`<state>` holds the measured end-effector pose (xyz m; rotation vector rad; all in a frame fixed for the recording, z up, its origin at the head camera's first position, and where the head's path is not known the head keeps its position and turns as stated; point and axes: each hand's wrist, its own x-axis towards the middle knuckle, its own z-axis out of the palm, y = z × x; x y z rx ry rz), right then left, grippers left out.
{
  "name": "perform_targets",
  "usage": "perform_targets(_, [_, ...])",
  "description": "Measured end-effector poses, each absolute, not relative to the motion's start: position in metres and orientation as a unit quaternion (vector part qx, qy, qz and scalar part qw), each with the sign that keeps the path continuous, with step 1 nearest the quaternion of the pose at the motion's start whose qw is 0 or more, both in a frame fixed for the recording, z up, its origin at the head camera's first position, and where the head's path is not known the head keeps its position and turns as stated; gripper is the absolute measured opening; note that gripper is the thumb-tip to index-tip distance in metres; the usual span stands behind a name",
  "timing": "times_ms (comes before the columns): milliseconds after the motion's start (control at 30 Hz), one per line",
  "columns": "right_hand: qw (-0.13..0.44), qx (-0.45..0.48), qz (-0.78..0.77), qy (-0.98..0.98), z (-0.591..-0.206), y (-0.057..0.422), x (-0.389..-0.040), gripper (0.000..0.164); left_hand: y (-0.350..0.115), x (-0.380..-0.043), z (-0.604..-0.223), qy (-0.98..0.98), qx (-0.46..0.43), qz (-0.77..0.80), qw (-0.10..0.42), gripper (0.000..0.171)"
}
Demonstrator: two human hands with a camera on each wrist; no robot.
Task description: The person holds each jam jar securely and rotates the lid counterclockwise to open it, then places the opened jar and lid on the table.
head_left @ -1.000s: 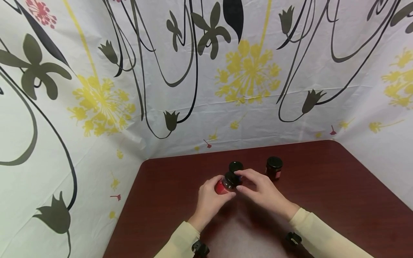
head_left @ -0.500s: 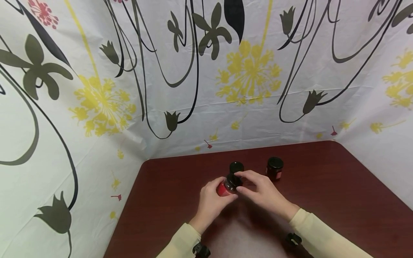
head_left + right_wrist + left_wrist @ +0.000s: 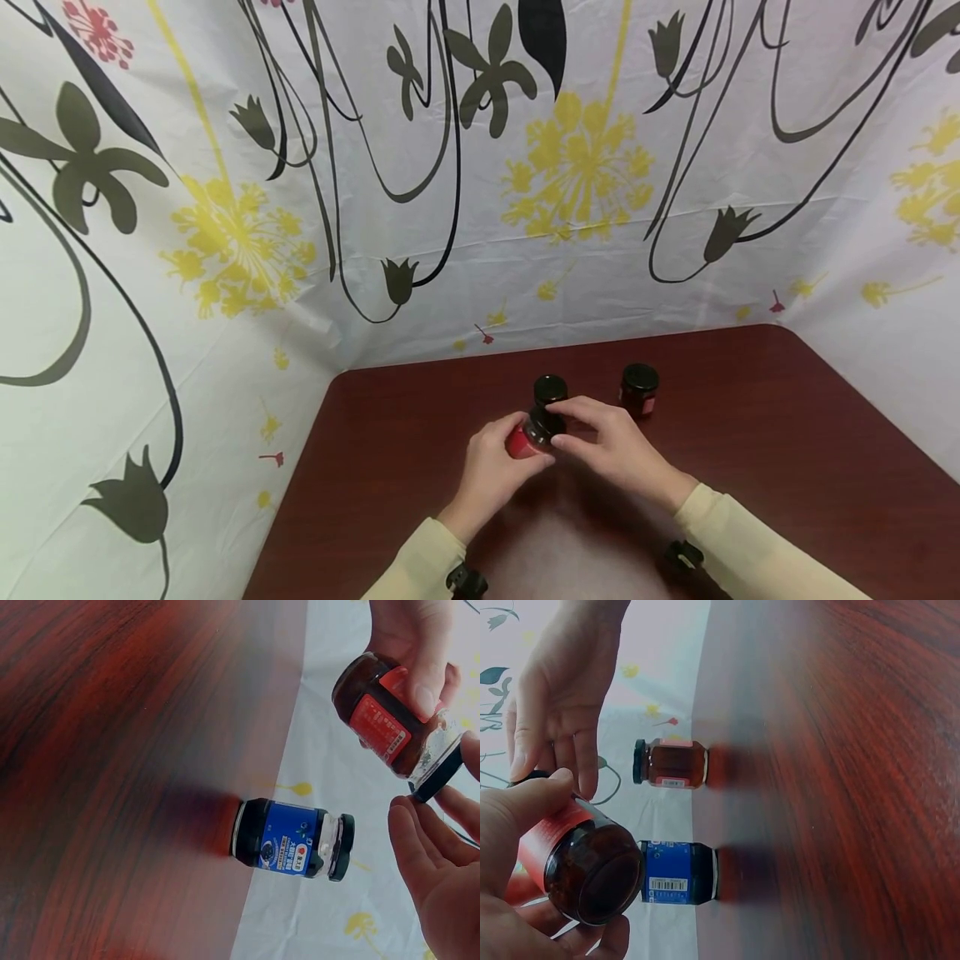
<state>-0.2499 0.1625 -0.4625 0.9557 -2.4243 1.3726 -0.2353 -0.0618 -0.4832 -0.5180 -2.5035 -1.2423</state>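
My left hand grips a glass jar with a red label and dark contents. The jar is tilted, its base toward the left wrist camera and its mouth toward my right hand. Fingers and thumb of that right hand pinch the black lid at the jar's mouth. Just beyond, a jar with a blue label and a black lid stands upright on the table, partly covered by the hands in the head view. Part of the held jar is hidden behind the left fingers.
Farther right on the dark red-brown table stands another lidded jar with dark contents and a pinkish label. A white cloth with printed flowers hangs behind the table and along its sides.
The left hand and the red-labelled jar have shifted slightly right and toward me. The right hand has stayed at the lid, and the two standing jars have not moved.
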Motion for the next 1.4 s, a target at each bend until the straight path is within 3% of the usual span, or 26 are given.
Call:
perform_targets(533, [0.091,0.316,0.488,-0.809,-0.459,0.161,-0.246,0.044,-0.063,-0.234,-0.477,-0.876,-0.184,-0.43,0.123,0.06])
perform_targets(900, [0.099,0.329,0.49,-0.801,-0.433,0.155,-0.229,0.042,-0.064,-0.232,-0.477,-0.875,-0.179,-0.435,0.119,0.059])
perform_targets(1400, [0.111,0.335,0.484,-0.801,-0.466,0.164,-0.247,0.043,-0.065,-0.229,-0.476,-0.872,-0.19,-0.434,0.124,0.056])
